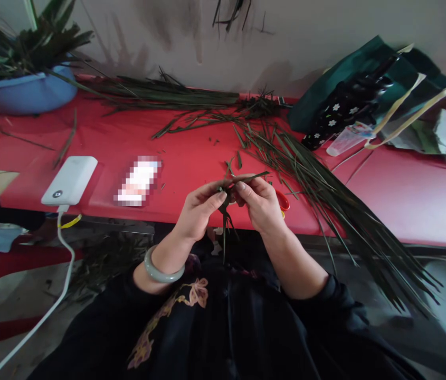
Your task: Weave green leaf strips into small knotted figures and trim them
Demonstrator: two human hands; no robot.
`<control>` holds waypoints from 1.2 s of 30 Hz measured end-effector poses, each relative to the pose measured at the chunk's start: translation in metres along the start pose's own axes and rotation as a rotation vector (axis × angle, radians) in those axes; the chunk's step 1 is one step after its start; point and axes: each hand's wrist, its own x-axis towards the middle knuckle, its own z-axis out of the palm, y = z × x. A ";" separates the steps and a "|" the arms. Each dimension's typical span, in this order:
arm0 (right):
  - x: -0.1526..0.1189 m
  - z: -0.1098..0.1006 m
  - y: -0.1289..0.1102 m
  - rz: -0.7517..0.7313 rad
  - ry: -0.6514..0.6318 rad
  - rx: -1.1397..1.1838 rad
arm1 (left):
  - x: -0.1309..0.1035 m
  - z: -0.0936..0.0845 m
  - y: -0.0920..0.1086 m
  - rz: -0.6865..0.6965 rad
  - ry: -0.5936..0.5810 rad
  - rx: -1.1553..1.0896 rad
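Over the table's front edge, my left hand [201, 208] pinches a small knotted bundle of green leaf strips [225, 203], thumb on top. Loose ends of the bundle hang down towards my lap. Close beside it, my right hand [261, 203] has thumb and forefinger closed on a leaf strip [257, 176] that sticks out to the right. How the strip joins the bundle is hidden by my fingers. Partly behind my right hand lie red-handled scissors [283, 200], their blades out of sight.
Long leaf strips [325, 184] spread across the red table [191, 158] and overhang its right front edge. More leaves [167, 95] lie along the wall. A white power bank [70, 179], a blurred phone [138, 182], a blue basin [25, 95] and a green bag [325, 84] stand around.
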 end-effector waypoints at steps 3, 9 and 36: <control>-0.001 -0.001 0.002 -0.040 0.030 -0.021 | 0.002 0.000 0.002 -0.013 0.109 -0.018; -0.002 -0.005 0.004 -0.129 -0.043 -0.095 | -0.002 -0.001 0.002 -0.105 0.044 0.052; -0.027 -0.011 0.016 -0.440 0.006 -0.569 | -0.010 -0.005 -0.005 -0.034 0.163 0.417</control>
